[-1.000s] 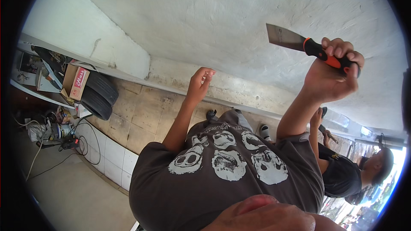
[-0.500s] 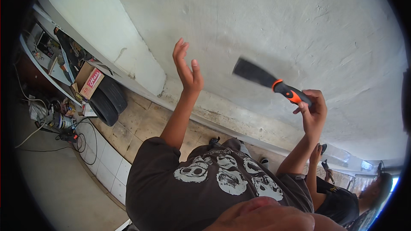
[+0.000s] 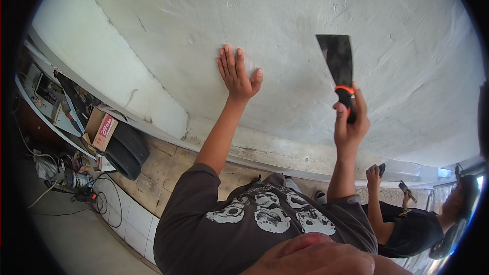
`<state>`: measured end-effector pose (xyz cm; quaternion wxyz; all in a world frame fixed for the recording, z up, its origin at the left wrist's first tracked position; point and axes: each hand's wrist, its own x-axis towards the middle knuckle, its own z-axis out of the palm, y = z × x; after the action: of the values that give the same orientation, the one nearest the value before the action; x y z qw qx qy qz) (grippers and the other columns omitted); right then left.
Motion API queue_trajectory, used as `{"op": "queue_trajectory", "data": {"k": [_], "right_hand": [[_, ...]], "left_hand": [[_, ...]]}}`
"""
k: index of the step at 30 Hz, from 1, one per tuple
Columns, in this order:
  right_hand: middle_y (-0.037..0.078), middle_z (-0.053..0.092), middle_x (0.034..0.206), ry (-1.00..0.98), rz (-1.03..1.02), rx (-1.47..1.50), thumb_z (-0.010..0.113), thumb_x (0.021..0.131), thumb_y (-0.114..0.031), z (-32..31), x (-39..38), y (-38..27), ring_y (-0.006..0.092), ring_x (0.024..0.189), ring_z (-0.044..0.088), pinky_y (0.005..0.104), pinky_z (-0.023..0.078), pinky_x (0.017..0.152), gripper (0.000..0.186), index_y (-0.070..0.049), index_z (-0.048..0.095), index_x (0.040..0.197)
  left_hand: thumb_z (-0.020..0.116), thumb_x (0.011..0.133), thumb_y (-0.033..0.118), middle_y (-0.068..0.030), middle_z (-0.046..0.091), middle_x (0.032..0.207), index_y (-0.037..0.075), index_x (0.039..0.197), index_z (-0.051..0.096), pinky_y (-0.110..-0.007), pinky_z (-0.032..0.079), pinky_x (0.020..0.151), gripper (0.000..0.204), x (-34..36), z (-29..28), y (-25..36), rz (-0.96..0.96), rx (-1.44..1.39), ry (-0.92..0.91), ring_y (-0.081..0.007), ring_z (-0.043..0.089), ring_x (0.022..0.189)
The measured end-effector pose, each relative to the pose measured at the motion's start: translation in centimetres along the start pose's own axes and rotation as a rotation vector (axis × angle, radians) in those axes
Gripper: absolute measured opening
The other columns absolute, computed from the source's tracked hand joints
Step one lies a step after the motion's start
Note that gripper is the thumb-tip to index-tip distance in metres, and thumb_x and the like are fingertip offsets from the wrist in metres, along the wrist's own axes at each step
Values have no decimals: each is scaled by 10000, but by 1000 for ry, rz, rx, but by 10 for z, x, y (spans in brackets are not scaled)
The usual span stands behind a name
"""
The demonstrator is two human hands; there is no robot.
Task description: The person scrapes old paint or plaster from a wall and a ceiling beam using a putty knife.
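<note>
My left hand lies spread against the pale, uneven plastered wall at upper middle, with its thumb out to the right. To the right of it, my right hand is closed round the black and orange handle of a putty knife, its wide metal blade raised upright. The blade is in front of the wall; I cannot tell whether it touches it.
A co-worker in a black T-shirt at lower right holds tools in both hands. At left are a cluttered shelf, a cardboard box, tyres and tangled cables. A ledge runs along the wall's base, above the tiled floor.
My left hand has risen from lower down and now lies flat on the wall. The putty knife in my right hand has swung from lying sideways to upright, blade up.
</note>
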<state>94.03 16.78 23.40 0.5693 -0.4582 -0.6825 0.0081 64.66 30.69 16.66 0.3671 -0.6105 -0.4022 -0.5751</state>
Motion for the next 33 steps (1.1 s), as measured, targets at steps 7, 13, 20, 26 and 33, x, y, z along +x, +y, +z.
{"op": "queue_trajectory", "data": {"k": [7,13,20,26,33], "right_hand": [[77,745,1051,-75,-136,-149,664,996,-71,-94,133,-63,75,751,598,230,487,696,366,-71,674,1361],[70,773,1008,-160,-326,-264,712,983,-181,-70,193,-93,90,784,632,245,521,735,335,-142,721,1315],[74,782,1060,-78,-338,-292,745,954,-206,-86,200,-116,94,837,680,253,533,770,335,-213,742,1289],[63,785,1045,-112,-438,-399,741,958,-247,-92,200,-96,115,826,684,257,534,761,323,-243,747,1281],[93,762,931,-265,-450,-386,740,941,-244,-31,200,-130,195,725,690,317,530,699,288,-207,769,1225]], "left_hand": [[453,1040,428,-332,311,1603,-79,1515,394,-556,133,1245,697,-9,5,-5,-8,-22,34,-459,242,1533],[479,1030,418,-322,331,1598,-71,1498,429,-550,148,1244,678,-11,3,-5,-19,-35,27,-456,274,1522],[500,1020,386,-305,379,1580,-49,1479,470,-544,169,1240,633,-10,6,-5,-45,-43,67,-453,314,1506],[491,1021,384,-299,391,1577,-43,1471,488,-540,182,1238,620,-10,1,-6,-38,-63,41,-440,333,1501],[482,1026,378,-290,393,1581,-36,1480,483,-537,179,1241,615,-14,5,-6,-42,-50,46,-436,322,1509]]}}
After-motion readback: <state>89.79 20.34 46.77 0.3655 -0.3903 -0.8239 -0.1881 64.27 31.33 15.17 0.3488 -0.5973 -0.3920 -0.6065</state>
